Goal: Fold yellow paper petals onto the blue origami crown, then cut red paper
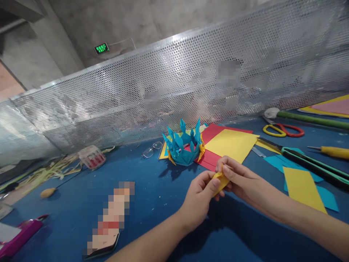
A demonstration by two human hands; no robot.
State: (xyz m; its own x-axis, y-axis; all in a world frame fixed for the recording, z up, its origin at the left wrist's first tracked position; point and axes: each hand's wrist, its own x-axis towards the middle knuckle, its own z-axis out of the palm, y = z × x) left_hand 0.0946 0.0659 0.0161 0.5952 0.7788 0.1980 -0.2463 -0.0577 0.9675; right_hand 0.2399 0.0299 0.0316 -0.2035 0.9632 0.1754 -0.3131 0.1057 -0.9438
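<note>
Between my two hands is a small piece of folded yellow paper (pixel 224 181), held above the blue table. My left hand (pixel 198 196) pinches its lower left side between thumb and fingers. My right hand (pixel 241 177) grips the upper right part, thumb near the top edge. Fingers cover much of the paper, so its full shape is hidden. Just beyond my hands stands a blue folded-paper crown (pixel 185 154) with pointed tips and yellow-orange paper pieces on its sides. Red paper (pixel 208 159) and a yellow sheet (pixel 231 142) lie beside and behind it.
At right lie scissors (pixel 283 130) with yellow and red handles, a green-edged cutter (pixel 313 165), a yellow-handled awl (pixel 334 151) and a yellow paper strip (pixel 304 187). Left are a phone (pixel 111 222), glasses (pixel 152 150), a clear box (pixel 92 157) and a purple tool (pixel 23 236). A perforated metal panel (pixel 163 80) rises behind.
</note>
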